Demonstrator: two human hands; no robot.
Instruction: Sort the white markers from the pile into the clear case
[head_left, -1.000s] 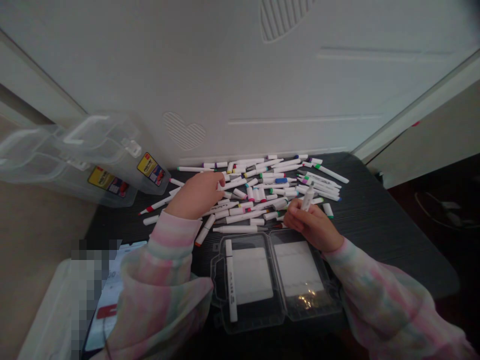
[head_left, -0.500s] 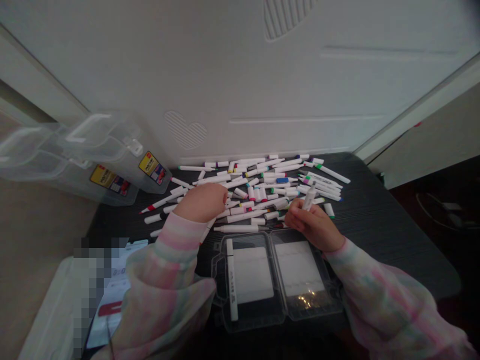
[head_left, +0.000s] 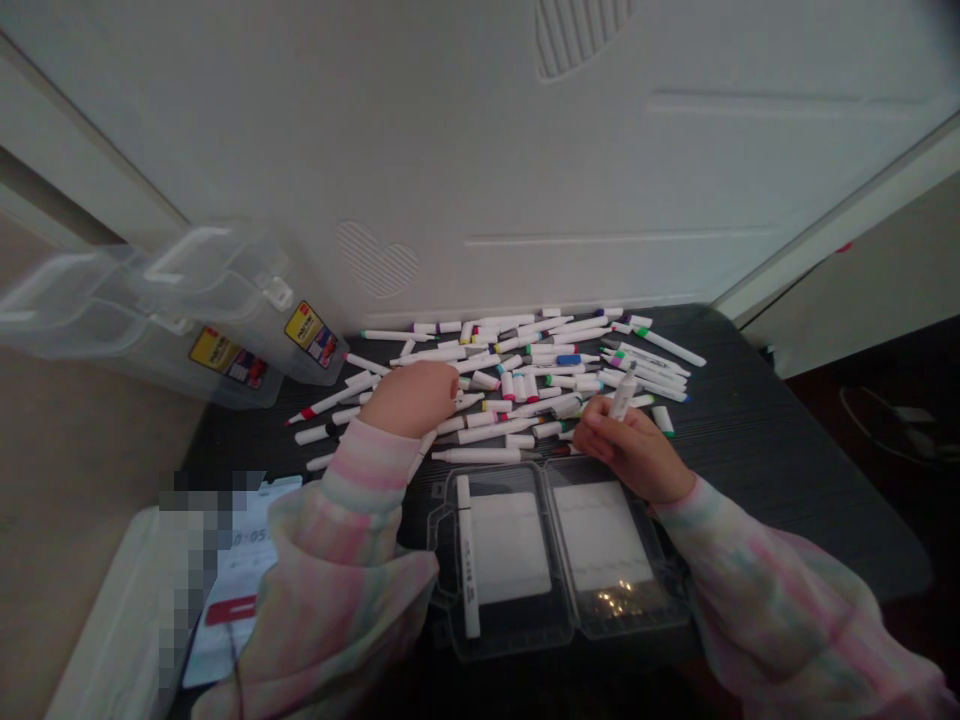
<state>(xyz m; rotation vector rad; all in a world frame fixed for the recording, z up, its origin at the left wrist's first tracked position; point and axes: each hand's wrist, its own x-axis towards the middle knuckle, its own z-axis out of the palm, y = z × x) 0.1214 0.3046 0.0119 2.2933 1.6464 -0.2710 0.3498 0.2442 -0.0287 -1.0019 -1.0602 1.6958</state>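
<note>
My right hand point(head_left: 634, 450) is closed around an uncapped marker point(head_left: 622, 395), held upright with its grey nib upward, above the near right side of the pile. My left hand point(head_left: 416, 400) is curled, back toward me, over the left part of the pile of loose white markers and caps point(head_left: 487, 435). Most of its fingers are hidden, so I cannot make out what they grip. Between my forearms lies a clear plastic marker case point(head_left: 566, 590), opened flat with white inserts. One capped white marker point(head_left: 468, 560) rests along its left side.
Two clear plastic boxes point(head_left: 315, 365) with yellow labels stand at the back left, lids up. A phone point(head_left: 255, 545) showing a timer lies by my left sleeve, beside a pale lid-like object point(head_left: 127, 610). A white panel point(head_left: 480, 150) rises behind the dark table point(head_left: 787, 490).
The whole view has shifted slightly. Both hands stay nearly in place, my right hand still with the marker and my left hand still over the pile.
</note>
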